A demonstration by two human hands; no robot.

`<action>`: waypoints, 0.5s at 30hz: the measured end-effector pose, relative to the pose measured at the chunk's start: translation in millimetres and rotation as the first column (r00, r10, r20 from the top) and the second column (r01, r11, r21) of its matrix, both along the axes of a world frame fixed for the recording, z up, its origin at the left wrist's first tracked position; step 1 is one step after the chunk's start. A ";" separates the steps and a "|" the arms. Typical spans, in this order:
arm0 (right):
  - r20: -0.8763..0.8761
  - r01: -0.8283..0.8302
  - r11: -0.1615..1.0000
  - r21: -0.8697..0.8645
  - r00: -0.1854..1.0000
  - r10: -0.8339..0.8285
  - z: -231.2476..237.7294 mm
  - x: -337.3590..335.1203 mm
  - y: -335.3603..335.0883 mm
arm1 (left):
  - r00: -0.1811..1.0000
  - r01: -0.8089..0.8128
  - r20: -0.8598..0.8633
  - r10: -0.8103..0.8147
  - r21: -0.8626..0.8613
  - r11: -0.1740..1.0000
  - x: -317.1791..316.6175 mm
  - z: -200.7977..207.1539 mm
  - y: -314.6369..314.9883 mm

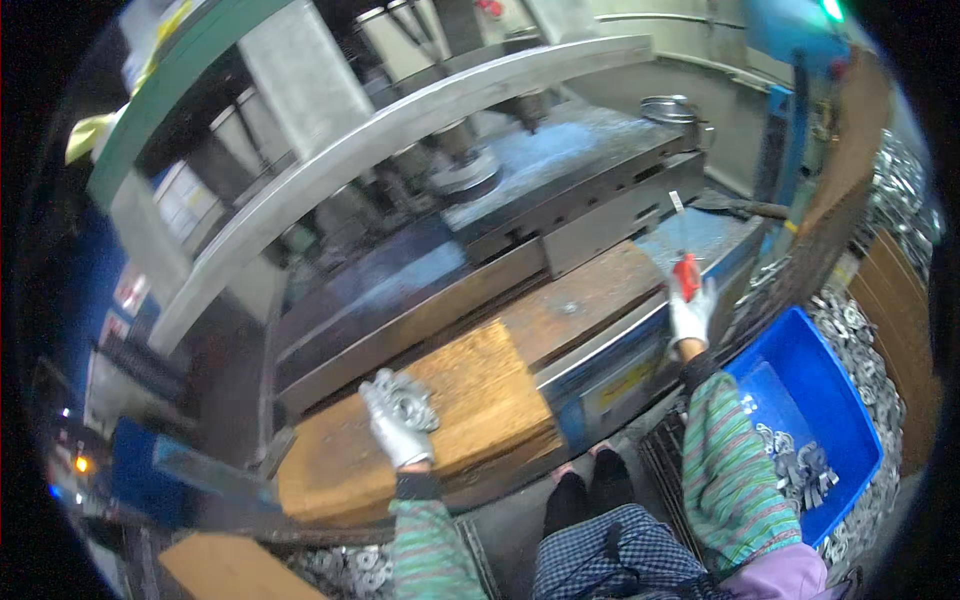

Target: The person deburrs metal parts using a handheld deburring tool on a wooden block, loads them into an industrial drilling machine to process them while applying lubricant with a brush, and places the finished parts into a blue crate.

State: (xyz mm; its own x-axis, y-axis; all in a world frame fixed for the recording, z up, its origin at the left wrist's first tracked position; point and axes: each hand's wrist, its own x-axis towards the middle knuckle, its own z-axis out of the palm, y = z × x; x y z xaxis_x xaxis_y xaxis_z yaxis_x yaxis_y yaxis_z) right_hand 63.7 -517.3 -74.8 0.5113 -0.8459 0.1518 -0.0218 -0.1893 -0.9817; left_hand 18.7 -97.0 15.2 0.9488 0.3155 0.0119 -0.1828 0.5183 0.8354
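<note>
Large press machine [480,150] at centre, far side, with grey steel bed [560,200]. Worn wooden board [480,390] across the near edge. Blue plastic bin [800,350] at right, near side, partly filled with metal parts [800,465]. Loose heap of metal parts [870,360] beside the bin. Cardboard [900,320] at far right.

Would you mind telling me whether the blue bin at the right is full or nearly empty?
Nearly empty. The blue bin shows mostly bare blue floor, with only a small cluster of metal parts in its near corner.
</note>
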 end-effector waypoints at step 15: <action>0.077 -0.120 0.941 -0.317 0.985 0.152 17.4 -6.6 10.8 | 0.993 -0.117 0.015 0.117 0.019 0.993 10.1 -16.7 6.6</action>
